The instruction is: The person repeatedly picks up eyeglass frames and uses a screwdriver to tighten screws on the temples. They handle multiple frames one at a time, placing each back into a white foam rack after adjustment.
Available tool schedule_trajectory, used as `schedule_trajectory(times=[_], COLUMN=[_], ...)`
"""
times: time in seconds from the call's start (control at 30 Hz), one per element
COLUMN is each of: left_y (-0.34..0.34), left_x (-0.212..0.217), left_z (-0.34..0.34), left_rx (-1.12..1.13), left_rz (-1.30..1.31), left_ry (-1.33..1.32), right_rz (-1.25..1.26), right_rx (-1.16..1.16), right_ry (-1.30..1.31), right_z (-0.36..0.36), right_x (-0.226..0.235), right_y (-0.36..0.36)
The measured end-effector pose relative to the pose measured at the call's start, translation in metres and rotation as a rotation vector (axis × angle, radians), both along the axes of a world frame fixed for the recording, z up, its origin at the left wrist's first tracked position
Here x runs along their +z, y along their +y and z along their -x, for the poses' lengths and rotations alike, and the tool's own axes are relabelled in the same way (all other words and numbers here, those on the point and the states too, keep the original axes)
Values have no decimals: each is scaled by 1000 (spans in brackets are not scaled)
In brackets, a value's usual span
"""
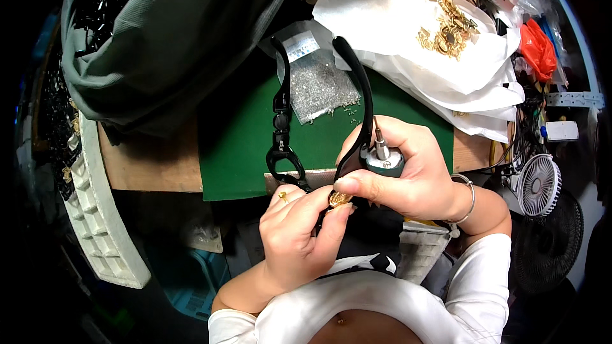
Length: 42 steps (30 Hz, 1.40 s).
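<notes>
The left hand (298, 232) is pinched closed, with its thumb and finger on a small gold piece (340, 199). The gold piece is between the two hands, near the front edge of the green mat (242, 146). The right hand (414, 178) is curled around a round, dark tool (385, 160) with a thin metal tip that points away from the person. The right thumb reaches over to the top of the gold piece. One long black arm (358, 76) rises from beside the right fingers. Another black part (281, 121), with a ring at its low end, is just past the left hand. The hands hide whether the black parts join. Past them, a clear bag (322, 86) of tiny silvery bits lies on the mat.
</notes>
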<state>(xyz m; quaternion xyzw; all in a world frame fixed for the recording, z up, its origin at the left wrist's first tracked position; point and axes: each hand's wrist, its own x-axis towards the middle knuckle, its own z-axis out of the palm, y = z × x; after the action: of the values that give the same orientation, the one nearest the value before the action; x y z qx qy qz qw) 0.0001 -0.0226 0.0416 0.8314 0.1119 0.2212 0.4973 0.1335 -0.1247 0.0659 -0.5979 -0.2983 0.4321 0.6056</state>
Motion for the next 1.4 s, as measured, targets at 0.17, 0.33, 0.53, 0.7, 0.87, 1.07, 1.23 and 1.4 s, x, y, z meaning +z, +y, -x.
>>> schedule_trajectory(times=[0.17, 0.33, 0.53, 0.7, 0.87, 1.07, 1.23, 1.4], left_y=[17, 25, 31, 53, 56, 22, 18, 23], left_x=[22, 13, 30, 12, 8, -15, -19, -28], left_z=[26, 32, 31, 46, 45, 22, 13, 12], left_rx=[296, 201, 362, 299, 38, -232, -194, -149], left_rz=[716, 847, 774, 828, 1114, 1831, 1814, 1872], left_ry=[115, 24, 94, 6, -137, -9, 45, 84], right_rz=[110, 520, 499, 437, 476, 489, 494, 462], right_rx=[126, 121, 21, 38, 4, -19, 26, 141], right_ry=[-59, -613, -1041, -1151, -1194, -1138, -1292, -1532], right_z=[-18, -20, -17, -17, -11, -11, -10, -10], right_x=[-7, -47, -62, -67, -71, -68, -74, -78], right_y=[-18, -48, -32, -36, -33, -31, -32, -29])
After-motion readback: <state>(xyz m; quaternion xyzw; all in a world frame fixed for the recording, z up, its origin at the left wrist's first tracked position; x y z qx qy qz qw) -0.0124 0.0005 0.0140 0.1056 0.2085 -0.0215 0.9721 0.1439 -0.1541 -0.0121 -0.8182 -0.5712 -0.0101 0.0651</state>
